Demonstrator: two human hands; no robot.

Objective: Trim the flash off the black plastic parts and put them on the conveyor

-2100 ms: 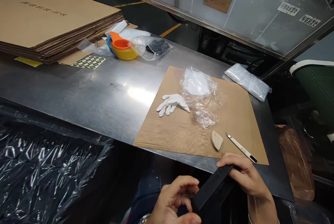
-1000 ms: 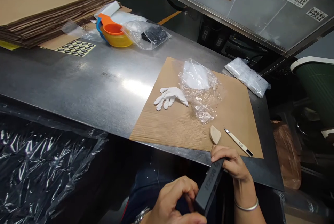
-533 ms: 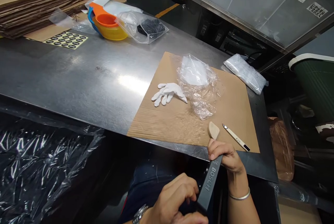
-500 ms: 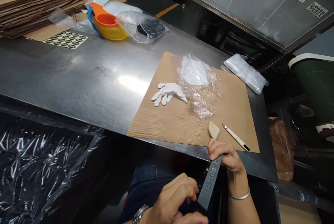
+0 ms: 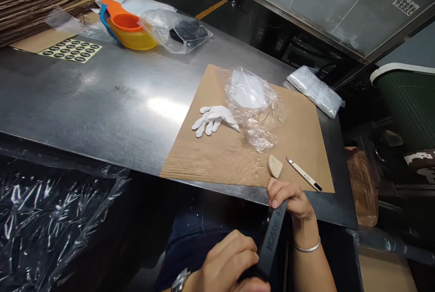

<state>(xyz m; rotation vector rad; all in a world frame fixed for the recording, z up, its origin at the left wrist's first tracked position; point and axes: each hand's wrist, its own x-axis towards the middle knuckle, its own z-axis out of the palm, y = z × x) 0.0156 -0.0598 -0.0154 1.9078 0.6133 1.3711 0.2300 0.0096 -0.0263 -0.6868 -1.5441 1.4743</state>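
Observation:
A long black plastic part with BOSCH lettering (image 5: 273, 236) is held in front of my body, below the table edge. My right hand (image 5: 285, 197), with a bracelet on its wrist, closes round the upper end. At the lower end my left hand (image 5: 229, 262) grips it with curled fingers; some of them are hidden. Just beyond my right hand lies a beige wedge-shaped block (image 5: 274, 167). Beside that is a pen-shaped knife marked A26 (image 5: 304, 174). Both rest on a cardboard sheet (image 5: 210, 160), as does a white glove (image 5: 215, 119).
Crumpled clear plastic bags (image 5: 253, 97) lie on the cardboard. A wrapped packet (image 5: 316, 91) sits at the table's right corner. Farther left are coloured scoops (image 5: 131, 33), a bagged black part (image 5: 190, 32), a sticker sheet (image 5: 72, 50) and stacked cardboard (image 5: 57, 2). Black plastic sheeting (image 5: 50, 219) covers something lower left.
The black part has turned slightly, and its BOSCH lettering now looks darker. Both hands keep their hold. The whole view has shifted a little, with the table things appearing farther left and up.

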